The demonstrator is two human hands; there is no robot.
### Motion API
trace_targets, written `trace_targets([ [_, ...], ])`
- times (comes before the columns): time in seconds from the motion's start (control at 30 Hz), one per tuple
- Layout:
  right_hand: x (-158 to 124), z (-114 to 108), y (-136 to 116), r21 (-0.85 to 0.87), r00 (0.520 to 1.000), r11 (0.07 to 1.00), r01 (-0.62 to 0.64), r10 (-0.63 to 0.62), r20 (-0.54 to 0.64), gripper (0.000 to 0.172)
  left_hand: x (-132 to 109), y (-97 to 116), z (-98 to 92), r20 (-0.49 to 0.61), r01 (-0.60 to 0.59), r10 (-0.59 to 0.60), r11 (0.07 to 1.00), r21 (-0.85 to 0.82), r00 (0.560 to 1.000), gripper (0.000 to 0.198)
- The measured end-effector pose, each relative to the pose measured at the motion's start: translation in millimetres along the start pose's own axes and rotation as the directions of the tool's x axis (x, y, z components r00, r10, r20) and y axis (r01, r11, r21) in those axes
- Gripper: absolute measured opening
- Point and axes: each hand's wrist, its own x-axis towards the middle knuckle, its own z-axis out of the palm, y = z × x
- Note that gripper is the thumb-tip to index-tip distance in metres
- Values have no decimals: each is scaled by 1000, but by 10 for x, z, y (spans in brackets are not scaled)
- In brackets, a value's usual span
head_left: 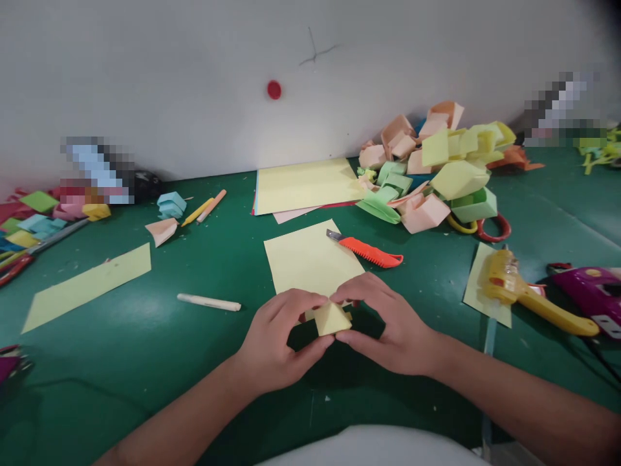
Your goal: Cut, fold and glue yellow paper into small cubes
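Observation:
Both hands meet over a small folded yellow paper piece (331,319) just above the green table. My left hand (279,340) pinches its left side between thumb and fingers. My right hand (388,323) grips its right side and top, fingers curled over it. A yellow paper sheet (310,259) lies flat right behind the hands, partly covered by them.
An orange utility knife (369,251) lies beyond the sheet. A pile of folded paper boxes (436,175) sits back right, with a yellow glue gun (524,291) and purple tool (589,294) at right. A white glue stick (208,301), yellow strip (92,281) and larger sheet (305,184) lie around.

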Motion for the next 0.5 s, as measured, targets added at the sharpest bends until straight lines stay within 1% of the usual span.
trace_targets([
  [0.07,-13,16,20,51,998,997,-57,57,0,47,9,3,-15,12,41,-40,999,-26,999,37],
  [0.17,-14,34,36,86,997,993,-78,80,-9,54,6,-9,-26,7,50,-50,998,-30,999,38],
  [0.23,5,33,35,94,998,993,-66,65,18,50,-16,-27,-22,5,59,-58,998,-32,998,38],
  [0.3,34,26,33,100,997,994,-54,47,67,40,-42,-48,-16,7,72,-72,997,-39,997,37],
  [0.37,61,22,37,91,995,994,-52,44,88,34,-39,-68,-26,-3,74,-74,996,-42,997,35],
  [0.5,92,23,88,-5,995,995,-98,98,2,32,105,-80,-150,-79,29,-30,999,-23,996,31],
])
